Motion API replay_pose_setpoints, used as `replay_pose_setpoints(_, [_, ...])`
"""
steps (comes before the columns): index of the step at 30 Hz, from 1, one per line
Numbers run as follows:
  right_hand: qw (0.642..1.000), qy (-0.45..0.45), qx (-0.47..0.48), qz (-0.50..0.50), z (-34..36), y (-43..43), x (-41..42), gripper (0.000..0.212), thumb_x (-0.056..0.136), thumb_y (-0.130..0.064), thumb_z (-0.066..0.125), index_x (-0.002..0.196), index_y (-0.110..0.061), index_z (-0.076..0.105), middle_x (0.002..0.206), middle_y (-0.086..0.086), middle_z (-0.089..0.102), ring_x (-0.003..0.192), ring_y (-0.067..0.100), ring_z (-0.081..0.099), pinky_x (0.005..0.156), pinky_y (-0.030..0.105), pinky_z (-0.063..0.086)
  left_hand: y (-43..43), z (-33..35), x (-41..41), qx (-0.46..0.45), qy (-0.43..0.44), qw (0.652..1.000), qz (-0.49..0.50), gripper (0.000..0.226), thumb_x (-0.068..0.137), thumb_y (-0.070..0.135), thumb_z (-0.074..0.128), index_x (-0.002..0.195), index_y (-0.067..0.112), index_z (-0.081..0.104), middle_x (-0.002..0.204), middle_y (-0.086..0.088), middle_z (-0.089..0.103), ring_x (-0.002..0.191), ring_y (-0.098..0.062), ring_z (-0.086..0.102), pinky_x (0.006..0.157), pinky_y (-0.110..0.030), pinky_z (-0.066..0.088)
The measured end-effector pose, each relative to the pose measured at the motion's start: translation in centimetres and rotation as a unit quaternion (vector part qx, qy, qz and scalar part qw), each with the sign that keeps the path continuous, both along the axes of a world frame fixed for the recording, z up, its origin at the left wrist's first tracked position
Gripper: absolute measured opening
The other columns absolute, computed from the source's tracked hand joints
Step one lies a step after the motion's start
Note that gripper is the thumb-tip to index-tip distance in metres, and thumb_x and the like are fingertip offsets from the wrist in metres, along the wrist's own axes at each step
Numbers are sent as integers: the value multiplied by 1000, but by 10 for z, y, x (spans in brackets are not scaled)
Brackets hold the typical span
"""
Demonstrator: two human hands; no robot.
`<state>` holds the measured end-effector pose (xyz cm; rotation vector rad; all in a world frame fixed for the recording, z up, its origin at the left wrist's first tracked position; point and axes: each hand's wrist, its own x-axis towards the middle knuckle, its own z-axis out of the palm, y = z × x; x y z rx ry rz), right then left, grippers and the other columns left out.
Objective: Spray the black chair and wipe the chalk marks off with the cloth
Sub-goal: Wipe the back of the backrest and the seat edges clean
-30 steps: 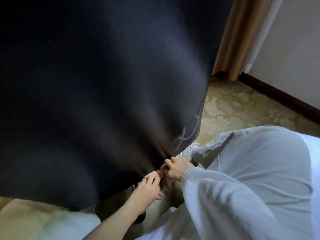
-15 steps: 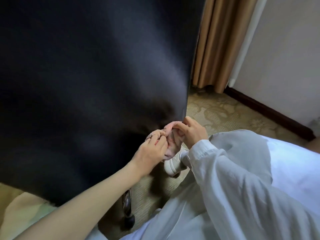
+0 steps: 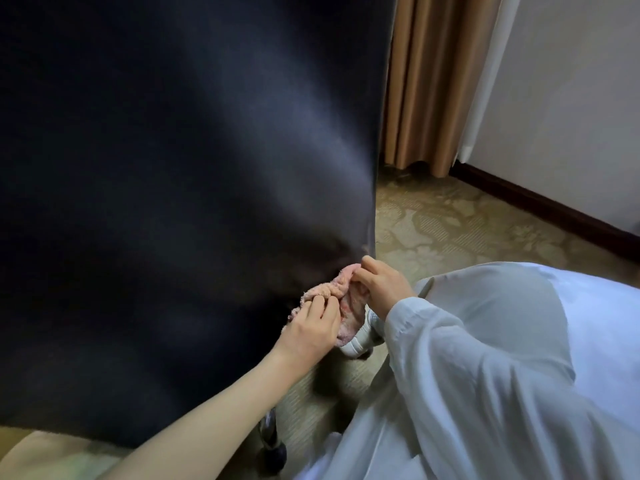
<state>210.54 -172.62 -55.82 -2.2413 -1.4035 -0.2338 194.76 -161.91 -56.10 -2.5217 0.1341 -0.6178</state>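
Note:
The black chair point(image 3: 180, 188) fills the left and middle of the view, its smooth dark back facing me. No chalk marks show on it now. A pink cloth point(image 3: 332, 292) is bunched at the chair's lower right edge. My left hand point(image 3: 313, 327) grips the cloth's lower left part with curled fingers. My right hand point(image 3: 379, 285) pinches the cloth's upper right end, close to the chair's corner. No spray bottle is in view.
A chair leg with a dark caster point(image 3: 273, 448) stands below my left forearm. Patterned beige carpet point(image 3: 450, 230) lies to the right, with tan curtains point(image 3: 429, 81) and a white wall with dark skirting point(image 3: 540, 199) behind. A white shoe point(image 3: 356, 341) and pale trousers point(image 3: 519, 358) sit at the right.
The view has swung left and up; the chalk marks seen on the chair's edge a second ago are out of sight. Both hands have lifted the cloth higher against the chair's lower corner.

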Motion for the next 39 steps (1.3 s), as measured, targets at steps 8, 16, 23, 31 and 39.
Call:
replay_pose_setpoints(8, [992, 54, -116, 12, -49, 6, 2, 24, 61, 2, 73, 72, -11, 57, 76, 6, 49, 60, 27, 53, 42, 30, 38, -9, -48, 4, -62, 113, 990, 50, 41, 91, -4, 30, 85, 8, 69, 85, -9, 64, 73, -24, 58, 65, -30, 49])
replay_pose_setpoints(16, [982, 106, -153, -10, -61, 8, 2, 15, 79, -1, 55, 90, -6, 62, 93, 13, 54, 84, 33, 58, 64, 41, 44, -16, -64, 15, -48, 175, 975, 127, 61, 90, -6, 14, 74, 12, 70, 75, -6, 62, 70, -23, 55, 61, -29, 47])
replay_pose_setpoints(23, [992, 93, -60, -53, -40, 3, 10, 20, 76, -2, 57, 91, -13, 62, 88, 4, 50, 76, 27, 55, 57, 34, 44, -16, -36, 27, 5, 190, 977, 96, 34, 82, 1, 41, 97, 2, 71, 96, -19, 66, 86, -32, 62, 69, -33, 50])
replay_pose_setpoints(31, [968, 33, 228, -95, 68, -2, 72, 29, 73, -3, 49, 91, -14, 70, 87, 5, 58, 76, 24, 56, 63, 28, 47, -17, 79, 103, -53, 8, 996, 68, 26, 87, 8, 39, 89, 5, 65, 91, -13, 62, 87, -30, 60, 73, -32, 50])
replay_pose_setpoints(39, [949, 94, 291, -73, 50, 20, 94, 40, 68, 9, 49, 95, -11, 71, 102, 3, 68, 95, 20, 63, 85, 32, 51, -14, 61, 119, -29, -19, 997, 76, 27, 90, -3, 38, 96, 4, 64, 92, -11, 63, 75, -23, 57, 62, -28, 46])
